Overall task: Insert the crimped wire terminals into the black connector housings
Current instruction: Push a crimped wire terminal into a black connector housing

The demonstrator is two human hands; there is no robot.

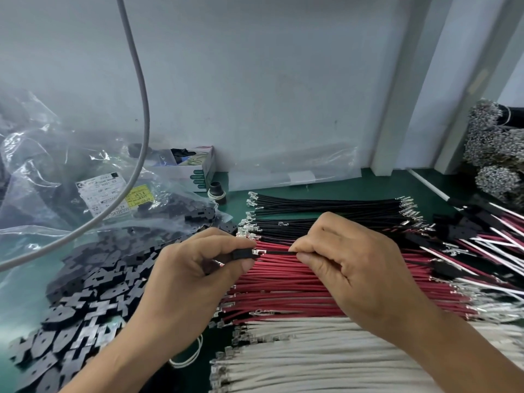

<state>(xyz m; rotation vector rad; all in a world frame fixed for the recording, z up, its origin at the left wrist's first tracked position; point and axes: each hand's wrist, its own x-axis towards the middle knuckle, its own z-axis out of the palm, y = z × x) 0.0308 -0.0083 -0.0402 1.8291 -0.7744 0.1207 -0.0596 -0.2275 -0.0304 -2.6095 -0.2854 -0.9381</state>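
Two hands | left hand (187, 268) pinches housing (241, 255) | right hand (348, 265) pinches black wire (279, 252)

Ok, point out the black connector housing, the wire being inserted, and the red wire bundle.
black connector housing (241, 254): head view, on its body between the left fingers.
black wire (279, 251): head view, on its bare span between both hands.
red wires (283, 290): head view, on the bundle's middle.
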